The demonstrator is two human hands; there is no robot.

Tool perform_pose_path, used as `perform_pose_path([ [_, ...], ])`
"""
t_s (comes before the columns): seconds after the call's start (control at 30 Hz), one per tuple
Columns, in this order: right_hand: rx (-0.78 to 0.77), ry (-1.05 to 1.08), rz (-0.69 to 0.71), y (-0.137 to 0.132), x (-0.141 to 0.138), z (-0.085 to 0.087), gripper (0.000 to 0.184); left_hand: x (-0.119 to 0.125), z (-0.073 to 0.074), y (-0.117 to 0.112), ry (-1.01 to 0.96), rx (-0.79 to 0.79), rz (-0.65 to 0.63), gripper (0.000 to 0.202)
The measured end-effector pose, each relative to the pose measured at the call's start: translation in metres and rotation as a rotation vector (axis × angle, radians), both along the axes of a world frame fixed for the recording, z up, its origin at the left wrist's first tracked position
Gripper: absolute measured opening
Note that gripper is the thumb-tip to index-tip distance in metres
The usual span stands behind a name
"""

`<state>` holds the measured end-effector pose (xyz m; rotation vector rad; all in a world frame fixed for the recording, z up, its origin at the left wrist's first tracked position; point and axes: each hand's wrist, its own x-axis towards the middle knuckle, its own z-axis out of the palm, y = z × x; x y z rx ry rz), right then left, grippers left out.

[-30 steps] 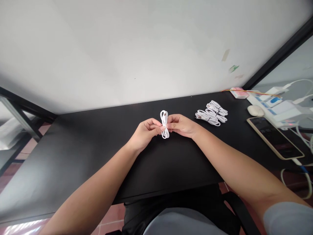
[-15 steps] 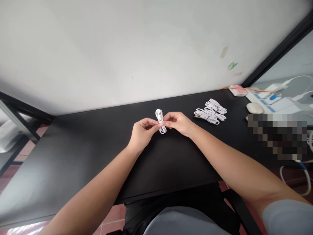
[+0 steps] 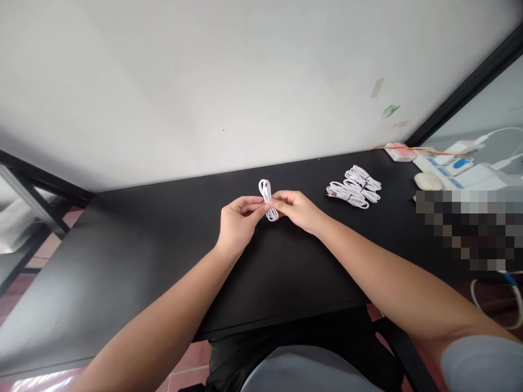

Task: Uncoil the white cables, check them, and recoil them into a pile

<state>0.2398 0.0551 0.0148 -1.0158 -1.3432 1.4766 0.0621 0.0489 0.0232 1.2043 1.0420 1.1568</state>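
A coiled white cable (image 3: 265,188) is held above the black desk (image 3: 163,234), its loops showing above and below my fingers. My left hand (image 3: 240,223) pinches the middle of the coil from the left side. From the right, my right hand (image 3: 300,209) grips the same spot with thumb and fingertips. Whether a tie goes around the coil's middle is hidden by the fingers. To the right lie white cable bundles (image 3: 347,194), looped and bound with dark ties, side by side on the desk.
At the right end of the desk are a white mouse (image 3: 428,181), a pink-and-white box (image 3: 400,152) and a white power strip (image 3: 439,166) with plugged-in chargers. A blurred-out patch covers the area in front of them. A white wall (image 3: 245,81) rises behind the desk.
Both hands stay on the coiled cable. The right thumb has shifted slightly up and left over the coil's middle, and the coil has tilted a little. The view has moved slightly.
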Motion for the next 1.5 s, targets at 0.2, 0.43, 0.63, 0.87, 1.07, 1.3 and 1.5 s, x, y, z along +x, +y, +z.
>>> perform_pose_path([
  [0.2, -0.135, 0.169, 0.017, 0.001, 0.000, -0.001, 0.035, 0.000, 0.004, -0.003, 0.072, 0.022, 0.012, 0.038],
  [0.43, -0.169, 0.209, 0.006, 0.001, -0.001, 0.003, 0.030, -0.002, 0.007, -0.004, 0.211, 0.166, 0.048, 0.028],
  [0.63, -0.201, 0.241, 0.052, 0.001, 0.000, 0.006, 0.030, -0.005, 0.009, -0.004, 0.390, 0.348, 0.077, 0.021],
  [0.87, -0.146, 0.241, 0.037, 0.000, -0.002, 0.003, 0.030, -0.005, 0.010, -0.003, 0.441, 0.349, 0.036, 0.021],
  [1.07, -0.138, 0.255, 0.001, 0.000, -0.003, 0.003, 0.031, -0.006, 0.010, 0.000, 0.414, 0.361, 0.012, 0.020],
  [1.3, -0.154, 0.263, 0.009, 0.000, -0.002, 0.006, 0.033, -0.010, 0.011, 0.001, 0.543, 0.553, 0.026, 0.013],
  [1.5, -0.157, 0.271, 0.024, 0.000, -0.002, 0.007, 0.032, -0.011, 0.012, 0.003, 0.551, 0.581, 0.009, 0.011],
])
